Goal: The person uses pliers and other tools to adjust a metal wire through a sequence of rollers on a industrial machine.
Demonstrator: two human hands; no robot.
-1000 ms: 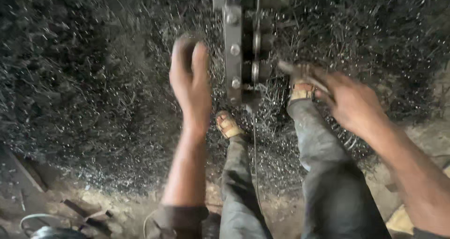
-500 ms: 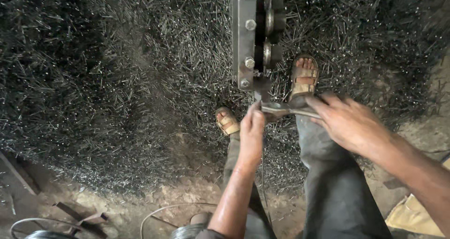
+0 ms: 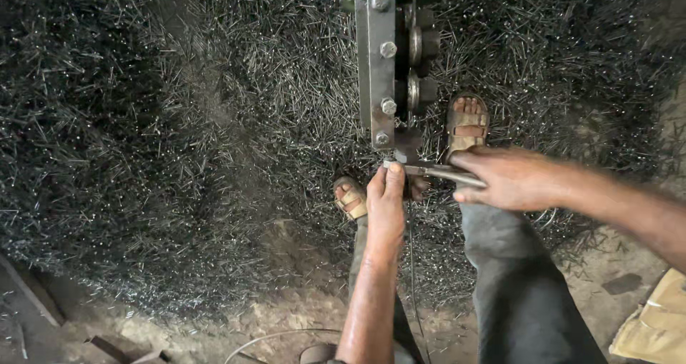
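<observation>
Your right hand (image 3: 511, 180) grips the flat grey metal tool (image 3: 436, 171) at the lower end of the upright bolted steel frame (image 3: 380, 64); your left hand's (image 3: 386, 203) fingers pinch its tip; I judge you're mid-adjustment; the next move needs a steady, level hold above the floor's heap of dark wire nails (image 3: 143, 142).

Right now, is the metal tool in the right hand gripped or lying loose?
Gripped. The right hand is closed around the metal tool, whose tip sits under the bolted metal bracket; the left hand touches that tip.
</observation>
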